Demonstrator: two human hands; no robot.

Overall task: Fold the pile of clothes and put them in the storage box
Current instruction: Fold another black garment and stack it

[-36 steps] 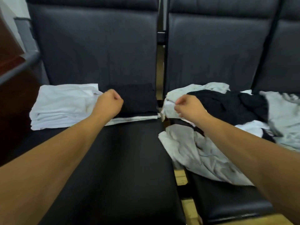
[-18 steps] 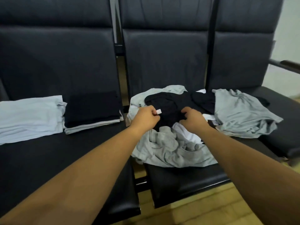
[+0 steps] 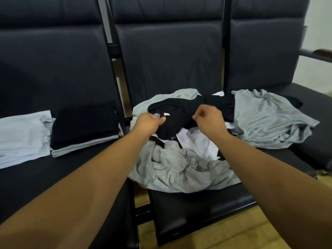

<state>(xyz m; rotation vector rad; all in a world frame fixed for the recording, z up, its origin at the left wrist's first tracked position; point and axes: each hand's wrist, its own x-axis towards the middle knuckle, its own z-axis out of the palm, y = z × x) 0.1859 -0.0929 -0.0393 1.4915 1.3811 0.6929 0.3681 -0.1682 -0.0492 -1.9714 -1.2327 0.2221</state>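
Both sets of fingers (image 3: pixel 159 120) around black garment (image 3: pixel 179 108)

Both arms reach forward, left hand (image 3: pixel 149 123) and right hand (image 3: pixel 210 119) pinching the black garment (image 3: pixel 179 113).

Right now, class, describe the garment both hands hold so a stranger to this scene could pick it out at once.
In the row of dark seats, find the middle seat with its unfolded pile. On top lies a crumpled black garment, gripped by the left hand and right hand. Its neighbours are grey or white; it alone shows a small white label.
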